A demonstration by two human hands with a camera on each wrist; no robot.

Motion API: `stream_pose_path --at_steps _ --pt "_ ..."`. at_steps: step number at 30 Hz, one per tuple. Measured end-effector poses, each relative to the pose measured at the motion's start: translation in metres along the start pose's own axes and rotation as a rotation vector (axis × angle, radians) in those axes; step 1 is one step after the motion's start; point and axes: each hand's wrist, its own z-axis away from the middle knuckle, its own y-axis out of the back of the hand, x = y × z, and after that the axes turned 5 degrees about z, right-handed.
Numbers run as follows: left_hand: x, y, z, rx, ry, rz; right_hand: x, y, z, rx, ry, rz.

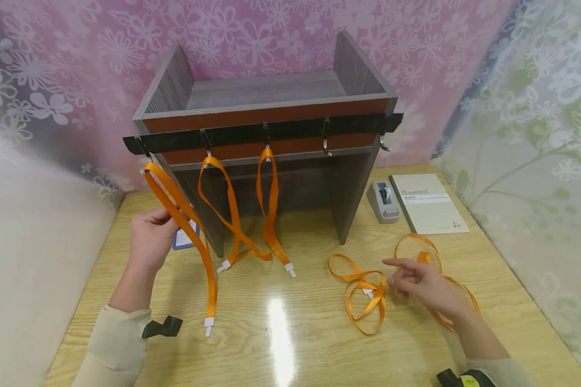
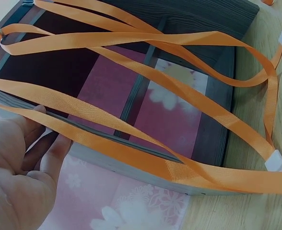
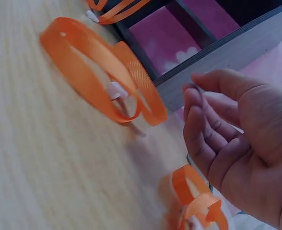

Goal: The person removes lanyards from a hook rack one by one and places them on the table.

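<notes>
"Flowered pink wall (image 1: 281, 32), pale grained tabletop (image 1: 184, 365). Where's the left hand (image 1: 150, 239)?"

"Pinching a hung orange lanyard (image 1: 212, 301), satiny; its wrist view brings out a ribbed weave too fine for the head view."

"And rightward?"

"Two more lanyards (image 1: 232, 209) hang from hooks (image 1: 326, 142) on the grey rack (image 1: 266, 88). Next, a loose lanyard (image 1: 379, 294) lies looped on the tabletop beside the right hand (image 1: 426, 285), whose fingers curl loosely, holding nothing; another (image 1: 423, 257) is partly hidden by it."

Three lanyards (image 1: 233, 209) on left hooks (image 1: 205, 138), apparently two straps (image 1: 378, 293) on the table (image 1: 319, 344) at right
</notes>
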Motion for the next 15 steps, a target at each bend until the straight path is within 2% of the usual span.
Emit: stream_pose_path --at_steps 7,15 --pt "-0.002 -0.001 0.000 -0.003 0.004 -0.004 -0.022 0.012 -0.002 0.040 0.024 0.054" --pt "-0.006 0.000 -0.001 -0.015 -0.011 0.068 -0.053 0.022 -0.004 0.039 0.083 0.103"
